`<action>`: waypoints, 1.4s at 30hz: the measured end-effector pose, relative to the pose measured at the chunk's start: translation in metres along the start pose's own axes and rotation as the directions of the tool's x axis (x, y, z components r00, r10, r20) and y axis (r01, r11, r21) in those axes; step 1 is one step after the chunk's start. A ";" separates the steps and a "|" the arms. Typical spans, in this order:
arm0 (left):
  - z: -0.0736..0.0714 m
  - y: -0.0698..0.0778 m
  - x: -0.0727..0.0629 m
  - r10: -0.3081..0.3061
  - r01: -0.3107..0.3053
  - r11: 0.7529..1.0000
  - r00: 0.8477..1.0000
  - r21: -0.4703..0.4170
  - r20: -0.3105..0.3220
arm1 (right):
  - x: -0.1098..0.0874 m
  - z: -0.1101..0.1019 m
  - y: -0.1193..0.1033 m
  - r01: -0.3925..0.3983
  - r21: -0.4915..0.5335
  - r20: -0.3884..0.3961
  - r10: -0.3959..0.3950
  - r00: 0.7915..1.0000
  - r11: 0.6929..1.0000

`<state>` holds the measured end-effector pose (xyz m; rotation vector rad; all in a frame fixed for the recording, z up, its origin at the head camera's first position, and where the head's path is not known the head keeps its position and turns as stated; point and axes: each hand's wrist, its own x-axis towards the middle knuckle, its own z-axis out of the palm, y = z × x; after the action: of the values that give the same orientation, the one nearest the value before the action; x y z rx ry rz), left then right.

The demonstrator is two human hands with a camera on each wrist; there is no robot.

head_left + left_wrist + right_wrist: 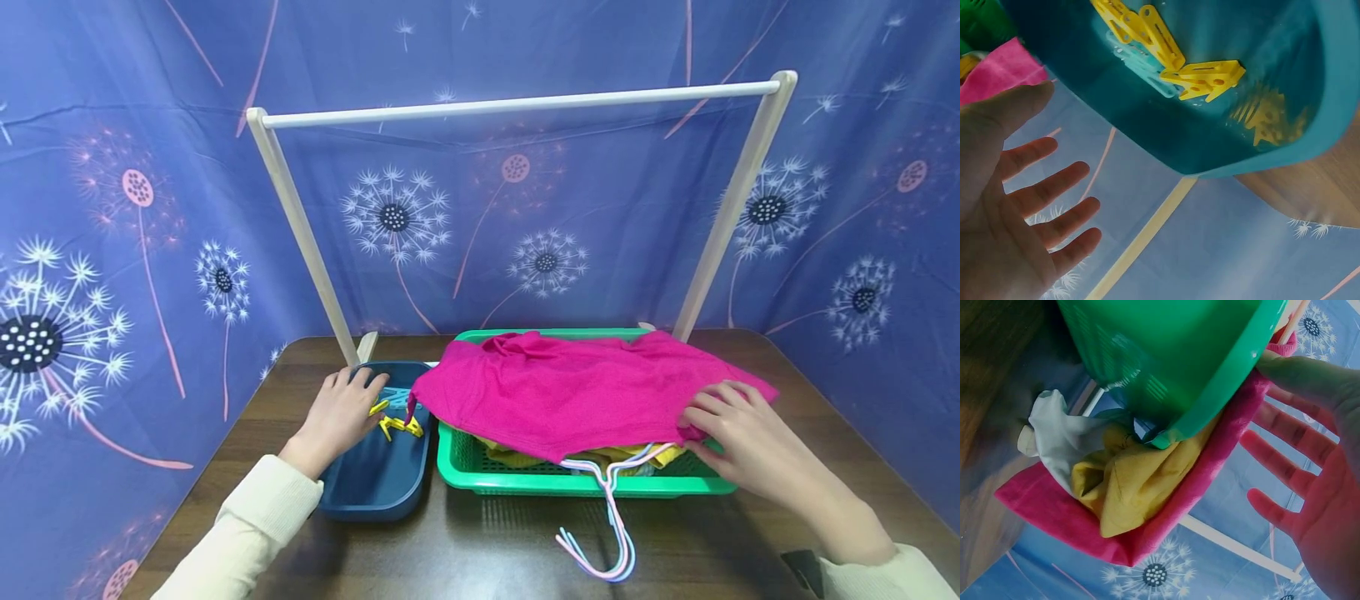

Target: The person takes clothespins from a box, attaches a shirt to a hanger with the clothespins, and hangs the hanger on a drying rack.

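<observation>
A bright pink garment (570, 392) lies spread over the green basket (510, 482). Stacked pastel hangers (619, 537) stick out from under its front edge, hooks toward me. My right hand (738, 429) is at the garment's right end, its fingertips on the cloth; in the right wrist view, the fingers (1285, 475) are loosely extended beside the pink edge. Over the back left of the dark blue bin (360, 479) hovers my left hand (337, 417), fingers spread and holding nothing. Inside that bin lie yellow clothespins (1207, 78) and light blue clothespins (1138, 62).
Behind the basket a wooden rack stands with a white crossbar (517, 106). Yellow cloth (1141, 487) and pale cloth (1060, 437) show beneath the pink garment at the basket. Everything stands on a brown wooden table (480, 550), with a blue dandelion-print curtain (465, 208) around it.
</observation>
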<state>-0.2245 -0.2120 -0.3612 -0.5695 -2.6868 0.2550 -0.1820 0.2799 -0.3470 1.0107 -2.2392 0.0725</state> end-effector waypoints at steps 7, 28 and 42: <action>0.008 0.001 0.004 0.022 -0.023 0.999 1.000 0.037 0.009 | 0.001 0.001 0.000 0.014 -0.008 -0.031 -0.015 0.999 1.000; 0.023 0.003 0.014 0.103 -0.108 0.992 0.991 0.058 0.090 | 0.003 -0.001 0.001 0.014 -0.010 0.039 -0.013 0.999 1.000; 0.020 0.011 0.023 0.142 -0.160 0.983 0.973 0.090 0.182 | 0.008 -0.008 0.001 -0.119 -0.053 -0.076 0.115 0.990 0.991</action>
<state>-0.2481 -0.1949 -0.3751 -0.7528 -2.7791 0.5068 -0.1817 0.2783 -0.3357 0.8328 -2.2196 0.0950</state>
